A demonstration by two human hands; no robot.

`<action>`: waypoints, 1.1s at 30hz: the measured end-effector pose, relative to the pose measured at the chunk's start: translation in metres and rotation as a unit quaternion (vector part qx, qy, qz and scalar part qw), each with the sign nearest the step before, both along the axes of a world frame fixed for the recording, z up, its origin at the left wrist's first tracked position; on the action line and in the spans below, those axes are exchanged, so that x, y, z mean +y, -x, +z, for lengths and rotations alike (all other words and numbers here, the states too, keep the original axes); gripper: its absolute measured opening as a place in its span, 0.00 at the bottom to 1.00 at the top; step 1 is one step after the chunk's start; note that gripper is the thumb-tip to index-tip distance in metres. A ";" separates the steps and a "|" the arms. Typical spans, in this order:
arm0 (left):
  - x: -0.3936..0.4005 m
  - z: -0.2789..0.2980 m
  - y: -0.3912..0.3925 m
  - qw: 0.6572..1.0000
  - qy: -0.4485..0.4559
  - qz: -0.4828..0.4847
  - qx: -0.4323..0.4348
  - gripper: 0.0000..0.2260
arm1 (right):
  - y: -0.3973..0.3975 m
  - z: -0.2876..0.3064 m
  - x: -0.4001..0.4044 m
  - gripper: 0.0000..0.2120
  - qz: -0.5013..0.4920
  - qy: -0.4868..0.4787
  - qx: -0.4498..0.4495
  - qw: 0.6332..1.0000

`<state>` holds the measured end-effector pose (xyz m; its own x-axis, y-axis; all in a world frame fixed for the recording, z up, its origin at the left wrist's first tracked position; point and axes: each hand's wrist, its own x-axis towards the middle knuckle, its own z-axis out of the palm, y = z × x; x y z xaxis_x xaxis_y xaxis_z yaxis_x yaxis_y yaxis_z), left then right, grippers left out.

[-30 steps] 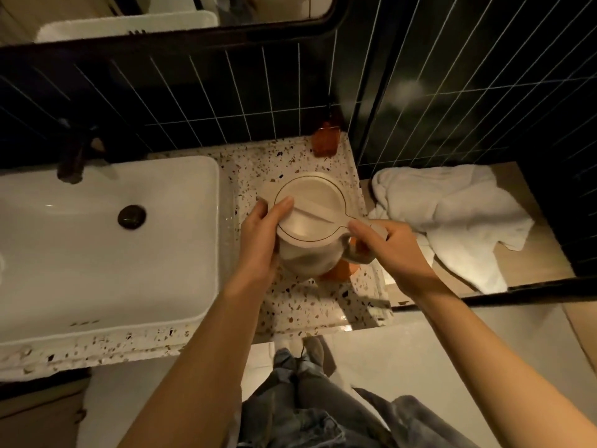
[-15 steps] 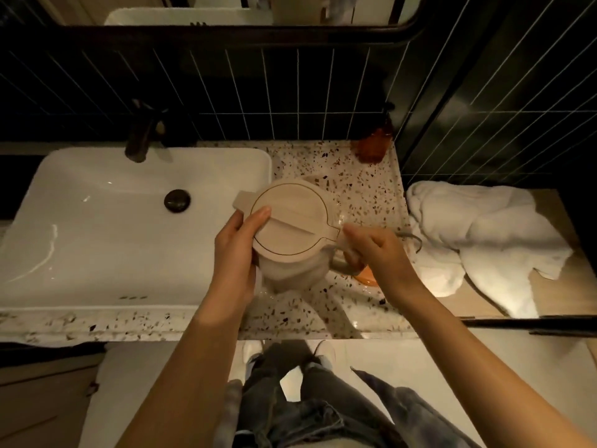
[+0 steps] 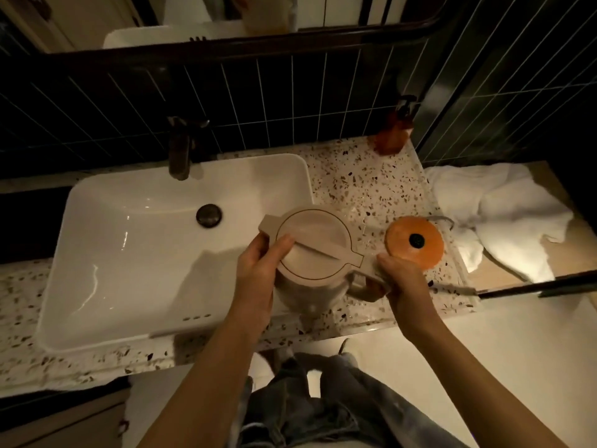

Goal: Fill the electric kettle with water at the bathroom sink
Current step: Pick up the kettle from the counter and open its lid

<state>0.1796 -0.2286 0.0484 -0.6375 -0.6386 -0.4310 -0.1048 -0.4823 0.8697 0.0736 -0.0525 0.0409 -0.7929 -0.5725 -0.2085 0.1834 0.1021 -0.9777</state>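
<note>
Head view is showing you carrying the electric kettle (image 3: 311,250) above the boundary between the speckled table (image 3: 355,185) and the white sink (image 3: 135,240). Your left hand (image 3: 258,279) is wrapping the kettle body on its spout side, thumb lying on the lid (image 3: 311,242). Your right hand (image 3: 403,286) is closing around the handle (image 3: 365,284). The orange power base (image 3: 414,242) is sitting bare on the table just beside the kettle, so the kettle is off the base.

Step in hand, as judged: you are transferring the kettle toward the basin; filling is not yet starting. The lid is lying shut and no water is running from the dark faucet (image 3: 180,150).

The next move is calling for you to bring the kettle under the faucet outlet, open the lid, and free one hand for the tap control while the other is bearing the weight.

Limits of view: the kettle underside is hidden and its lower body is blurring. The lid release is not making itself out. The orange soap dispenser (image 3: 392,137) at the back is smeared. The white towel (image 3: 504,215) is lying well to the right.
</note>
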 end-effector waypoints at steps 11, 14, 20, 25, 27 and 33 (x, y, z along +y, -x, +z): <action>-0.001 -0.005 -0.003 0.998 0.034 -0.046 -0.026 0.09 | -0.014 -0.012 0.010 0.19 0.001 0.019 0.023 1.000; 0.000 -0.002 -0.003 0.996 0.054 -0.057 -0.031 0.09 | -0.010 -0.013 0.012 0.15 0.022 0.009 0.021 0.999; 0.003 0.000 -0.005 0.995 0.060 -0.072 -0.037 0.12 | -0.003 -0.010 0.024 0.12 0.097 0.006 -0.009 0.995; 0.006 0.002 -0.004 0.996 0.045 -0.066 -0.036 0.14 | 0.002 -0.011 0.033 0.17 0.130 -0.012 -0.016 0.991; 0.007 0.004 -0.004 0.996 0.047 -0.063 -0.032 0.14 | 0.003 -0.013 0.035 0.20 0.136 -0.018 -0.012 0.991; 0.018 0.019 -0.006 0.996 0.076 -0.023 -0.032 0.34 | 0.004 -0.012 0.035 0.25 0.145 -0.009 -0.006 0.989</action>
